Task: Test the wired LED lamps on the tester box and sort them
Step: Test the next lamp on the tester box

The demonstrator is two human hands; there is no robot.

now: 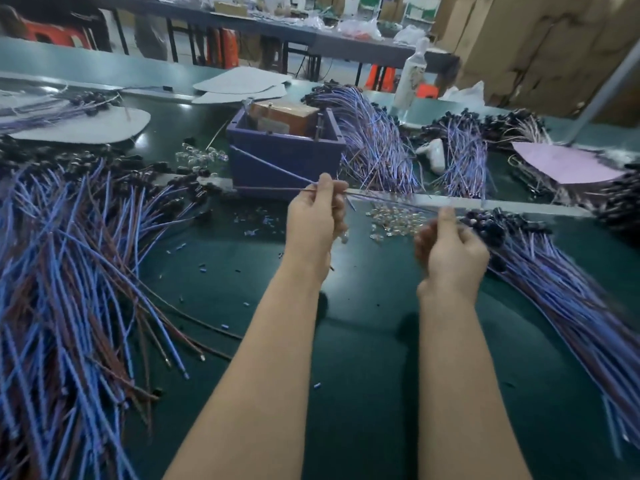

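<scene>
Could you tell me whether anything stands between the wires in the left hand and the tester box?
Nothing visible does. The left hand pinches the wires right in front of the tester box; the loose clear LEDs lie on the mat to its right.

Camera: one, worn on the person's head.
Faces: forward and down at the tabletop (367, 358).
Nearness: close; both arms come in from the bottom edge, with the left hand (313, 216) and right hand (450, 252) near the middle.
Far away: the top strip shows the room behind.
</scene>
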